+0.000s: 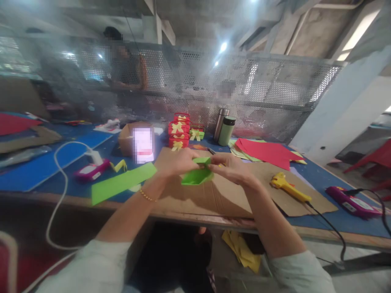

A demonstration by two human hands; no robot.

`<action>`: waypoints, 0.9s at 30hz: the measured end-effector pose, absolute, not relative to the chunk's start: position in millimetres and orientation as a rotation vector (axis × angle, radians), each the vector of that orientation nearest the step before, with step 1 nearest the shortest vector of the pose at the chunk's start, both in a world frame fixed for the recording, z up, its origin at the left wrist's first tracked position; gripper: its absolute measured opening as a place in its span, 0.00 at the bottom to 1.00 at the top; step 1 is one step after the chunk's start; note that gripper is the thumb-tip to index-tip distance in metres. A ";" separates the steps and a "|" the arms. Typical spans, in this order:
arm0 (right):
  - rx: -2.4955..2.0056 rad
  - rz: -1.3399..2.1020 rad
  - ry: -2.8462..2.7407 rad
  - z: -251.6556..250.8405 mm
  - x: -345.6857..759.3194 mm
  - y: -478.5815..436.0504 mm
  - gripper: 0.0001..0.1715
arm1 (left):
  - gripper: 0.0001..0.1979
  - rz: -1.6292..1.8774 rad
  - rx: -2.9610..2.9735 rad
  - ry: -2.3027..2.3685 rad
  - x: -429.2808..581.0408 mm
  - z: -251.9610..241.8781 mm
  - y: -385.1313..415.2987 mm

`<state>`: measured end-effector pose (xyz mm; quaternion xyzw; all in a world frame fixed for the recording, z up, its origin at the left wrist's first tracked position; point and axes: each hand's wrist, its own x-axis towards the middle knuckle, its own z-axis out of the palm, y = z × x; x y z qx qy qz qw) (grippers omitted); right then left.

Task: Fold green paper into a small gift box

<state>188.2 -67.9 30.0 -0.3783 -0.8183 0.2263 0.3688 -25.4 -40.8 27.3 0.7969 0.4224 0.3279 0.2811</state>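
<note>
Both my hands are closed on a small folded green paper box [197,177], held just above a brown cardboard sheet [189,199]. My left hand [183,161] grips its upper left edge, and my right hand [229,167] pinches the upper right side. The box tilts so that its inside partly shows; my fingers hide some of its rim. Beside my left wrist lies a flat green paper strip [122,184]. Over to the right, a yellow glue gun [288,187] rests on another cardboard piece [317,203], its black cord hanging over the table edge.
Stacked red boxes with yellow bows [179,130] and a green bowed box [197,134] stand behind my hands. Two flasks [226,131] are at the back. Red paper [262,150] lies right. A lit phone [143,144] and purple power strips [91,170] with cords sit on the table.
</note>
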 end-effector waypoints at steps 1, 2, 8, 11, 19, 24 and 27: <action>-1.018 0.592 -2.143 34.7 188.5 -64.8 0.13 | 0.11 0.851 2.151 1.115 -25.3 29.4 -37.0; -1.072 0.593 -2.173 39.2 188.0 -61.4 0.12 | 0.09 0.846 2.166 1.103 -25.3 31.5 -33.0; -1.209 0.656 -2.231 49.9 172.7 -35.6 0.07 | 0.09 0.848 2.301 1.057 -25.6 46.4 -15.5; -1.177 0.763 -2.189 47.5 163.9 -24.8 0.05 | 0.10 0.842 2.314 1.063 -30.5 61.6 -16.4; -0.999 0.992 -1.944 37.3 166.6 -17.1 0.07 | 0.28 1.207 1.867 1.048 -92.7 73.9 -44.0; -0.948 1.048 -1.828 23.5 170.5 -17.2 0.09 | 0.38 1.173 1.546 0.852 -88.4 32.5 -69.9; -0.827 1.099 -1.806 20.0 166.0 -21.5 0.10 | 0.31 1.325 1.362 0.798 -62.7 22.5 -75.3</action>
